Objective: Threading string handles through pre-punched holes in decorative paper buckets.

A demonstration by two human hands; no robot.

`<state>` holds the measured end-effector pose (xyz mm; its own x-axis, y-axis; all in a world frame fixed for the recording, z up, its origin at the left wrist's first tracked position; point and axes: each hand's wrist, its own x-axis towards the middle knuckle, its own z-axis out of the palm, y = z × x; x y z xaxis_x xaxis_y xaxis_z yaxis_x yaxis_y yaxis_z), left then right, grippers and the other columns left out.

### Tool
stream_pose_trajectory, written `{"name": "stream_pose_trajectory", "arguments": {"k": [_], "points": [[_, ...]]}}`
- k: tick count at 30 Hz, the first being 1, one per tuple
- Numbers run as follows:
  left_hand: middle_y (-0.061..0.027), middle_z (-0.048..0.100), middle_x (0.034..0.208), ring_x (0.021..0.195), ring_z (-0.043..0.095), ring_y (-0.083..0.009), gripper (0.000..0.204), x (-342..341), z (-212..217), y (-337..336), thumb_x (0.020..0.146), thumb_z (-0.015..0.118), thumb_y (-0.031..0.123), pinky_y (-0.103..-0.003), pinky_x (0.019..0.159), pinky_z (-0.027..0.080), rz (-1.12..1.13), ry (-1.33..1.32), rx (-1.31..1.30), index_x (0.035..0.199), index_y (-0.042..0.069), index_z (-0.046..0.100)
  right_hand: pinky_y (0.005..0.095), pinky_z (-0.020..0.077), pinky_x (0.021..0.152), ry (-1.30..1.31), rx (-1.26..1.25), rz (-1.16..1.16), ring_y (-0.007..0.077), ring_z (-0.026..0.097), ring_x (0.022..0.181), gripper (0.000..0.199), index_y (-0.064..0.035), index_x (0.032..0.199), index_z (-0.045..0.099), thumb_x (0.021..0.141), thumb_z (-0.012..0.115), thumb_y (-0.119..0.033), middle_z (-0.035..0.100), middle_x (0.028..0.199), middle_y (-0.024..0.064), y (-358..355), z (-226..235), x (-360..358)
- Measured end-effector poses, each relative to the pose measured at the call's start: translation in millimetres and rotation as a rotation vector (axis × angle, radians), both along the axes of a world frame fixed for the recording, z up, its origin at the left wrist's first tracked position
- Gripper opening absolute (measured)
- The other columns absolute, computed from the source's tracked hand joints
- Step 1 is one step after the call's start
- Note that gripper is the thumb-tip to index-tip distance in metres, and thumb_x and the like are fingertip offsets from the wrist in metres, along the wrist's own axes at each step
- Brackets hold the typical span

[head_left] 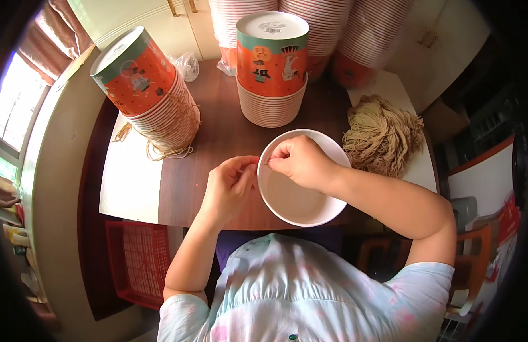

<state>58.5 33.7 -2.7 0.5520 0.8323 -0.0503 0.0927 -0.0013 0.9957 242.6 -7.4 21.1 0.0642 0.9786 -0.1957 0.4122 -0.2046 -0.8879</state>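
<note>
I see both hands pinched at the near-left rim of the white paper bowl (298, 194) — left hand (229, 185) outside, right hand (298, 161) over it. Stacked orange bowls (272, 68) stand behind, a tilted stack (150, 91) left, tan string bundle (381, 134) right.

You are working in bright daylight that pours in from the window (13, 108) at your left, which is blown out to near white. The dark wooden table (218, 131) carries a soft sheen, and the white bowl (298, 199) is evenly lit with gentle shade inside its wall. Your view is a fisheye circle: black corners frame it, and straight edges bow strongly toward the rim. The centre is sharp, while the stacked cups (326, 28) at the top smear slightly.
</note>
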Motion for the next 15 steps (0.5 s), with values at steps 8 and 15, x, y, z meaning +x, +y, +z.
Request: {"name": "stream_pose_trajectory", "arguments": {"k": [8, 15], "points": [[-0.0100, 0.068, 0.085, 0.075, 0.063, -0.0114, 0.022, 0, -3, 6, 0.091, 0.056, 0.005, -0.026, 0.068, 0.052, -0.068, 0.019, 0.051, 0.108, -0.007, 0.062, 0.0321, 0.0488, 0.061, 0.019, -0.027, -0.052, 0.0158, 0.062, 0.066, 0.015, -0.0010, 0.072, 0.065, 0.082, 0.064, -0.012, 0.066, 0.069, 0.0089, 0, -2, -4], [-0.0165, 0.068, 0.087, 0.076, 0.067, -0.0219, 0.017, -1, 9, 3, 0.084, 0.060, 0.003, -0.031, 0.069, 0.052, -0.081, 0.206, 0.288, 0.099, -0.002, 0.066, 0.0279, 0.0467, 0.061, 0.019, -0.034, 0.010, 0.0107, 0.057, 0.066, 0.016, -0.0008, 0.076, 0.066, 0.085, 0.064, -0.013, 0.063, 0.069, 0.0043, -3, 1, -5]]}}
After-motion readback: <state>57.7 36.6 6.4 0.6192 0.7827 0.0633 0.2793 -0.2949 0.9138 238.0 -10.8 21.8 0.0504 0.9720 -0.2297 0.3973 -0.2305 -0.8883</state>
